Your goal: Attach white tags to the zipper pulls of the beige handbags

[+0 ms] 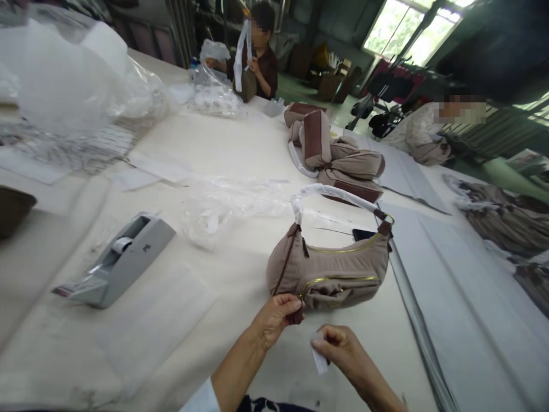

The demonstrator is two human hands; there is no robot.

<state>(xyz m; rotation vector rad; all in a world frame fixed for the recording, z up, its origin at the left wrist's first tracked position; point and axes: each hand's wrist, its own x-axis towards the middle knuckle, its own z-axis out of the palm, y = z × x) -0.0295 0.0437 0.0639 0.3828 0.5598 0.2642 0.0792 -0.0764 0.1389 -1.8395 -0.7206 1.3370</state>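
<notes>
A tan-pink shoulder bag (pixel 338 272) with gold zips lies on the white table (pixel 223 149), its strap (pixel 330 194) wrapped in white foam and arching above it. My left hand (pixel 274 317) pinches the bag's lower left edge near the zip end. My right hand (pixel 338 346) is closed on a small white slip of paper (pixel 319 360), just below the bag.
A grey tape dispenser (pixel 122 260) sits to the left. Clear plastic bags (pixel 223 209) lie beyond the bag, more wrapped bags (pixel 334 157) are piled farther back. A person (pixel 257 51) stands at the far end, another (pixel 429 134) at right. Grey sheets (pixel 463 297) cover the right side.
</notes>
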